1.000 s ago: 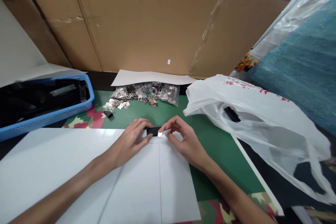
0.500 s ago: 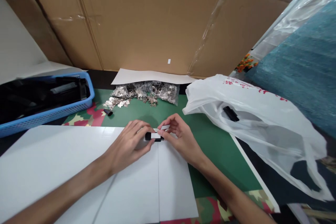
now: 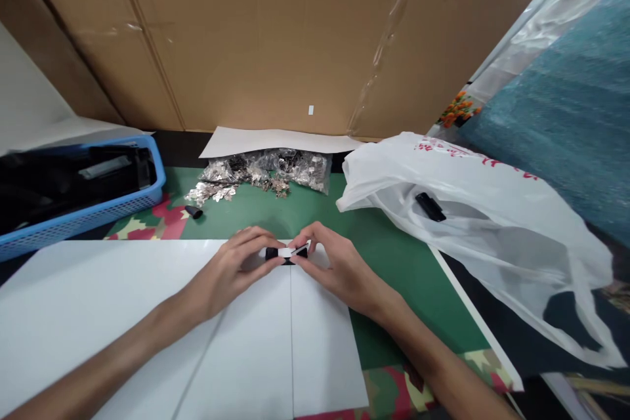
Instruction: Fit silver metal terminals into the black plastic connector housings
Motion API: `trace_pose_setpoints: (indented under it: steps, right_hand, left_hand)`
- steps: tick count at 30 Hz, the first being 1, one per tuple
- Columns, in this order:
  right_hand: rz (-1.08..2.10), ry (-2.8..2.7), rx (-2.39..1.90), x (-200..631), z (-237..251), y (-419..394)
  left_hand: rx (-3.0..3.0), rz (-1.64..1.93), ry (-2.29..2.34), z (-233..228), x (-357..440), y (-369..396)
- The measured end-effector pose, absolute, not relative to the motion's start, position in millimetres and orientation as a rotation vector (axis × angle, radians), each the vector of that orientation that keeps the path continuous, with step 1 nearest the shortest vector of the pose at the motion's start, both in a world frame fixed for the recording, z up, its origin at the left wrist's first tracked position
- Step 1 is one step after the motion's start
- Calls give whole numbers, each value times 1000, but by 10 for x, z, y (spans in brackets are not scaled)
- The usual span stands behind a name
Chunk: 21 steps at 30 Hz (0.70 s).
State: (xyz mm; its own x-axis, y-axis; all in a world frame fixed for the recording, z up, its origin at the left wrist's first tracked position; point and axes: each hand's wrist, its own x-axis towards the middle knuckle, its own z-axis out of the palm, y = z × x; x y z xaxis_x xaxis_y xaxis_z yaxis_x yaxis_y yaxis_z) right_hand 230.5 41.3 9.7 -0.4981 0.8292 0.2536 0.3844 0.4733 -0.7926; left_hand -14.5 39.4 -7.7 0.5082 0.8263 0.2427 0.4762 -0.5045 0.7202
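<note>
Both hands meet over the far edge of a white sheet (image 3: 147, 315). My left hand (image 3: 231, 269) pinches the left end of a small black clip (image 3: 286, 253) with a white strip across its middle. My right hand (image 3: 332, 266) grips the clip's right end with thumb and forefinger. The clip sits just above the sheet's seam. How the strip is fixed to the clip cannot be made out.
A clear bag of silvery metal parts (image 3: 268, 174) lies on the green mat (image 3: 394, 262) beyond the hands, a loose black piece (image 3: 193, 211) near it. A blue basket (image 3: 83, 213) with black items stands left. A white plastic bag (image 3: 472, 223) holding a black part (image 3: 430, 206) lies right. Cardboard wall (image 3: 275, 39) behind.
The white strip, held off the clip's right end a second ago, now lies across the clip. Both hands have closed in on it from either side.
</note>
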Motion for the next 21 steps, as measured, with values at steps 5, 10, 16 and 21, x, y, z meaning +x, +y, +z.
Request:
trace_pose_setpoints:
  steps: [5,10,16,21]
  right_hand:
    - [896,-2052,-1024,2303,87,417]
    - [858,-2057,-1032,2303,76,428]
    - [903,-2052,-1056,2314,108,426]
    - [904,-2077,-1071,2322,131,428]
  left_hand:
    - [2151,796,1084,-64,-127,386]
    - [2262,882,1117,-66,-104,365]
    - [2263,877,1106,-53,-95,358]
    - [2276,867,1113,-35,-98,348]
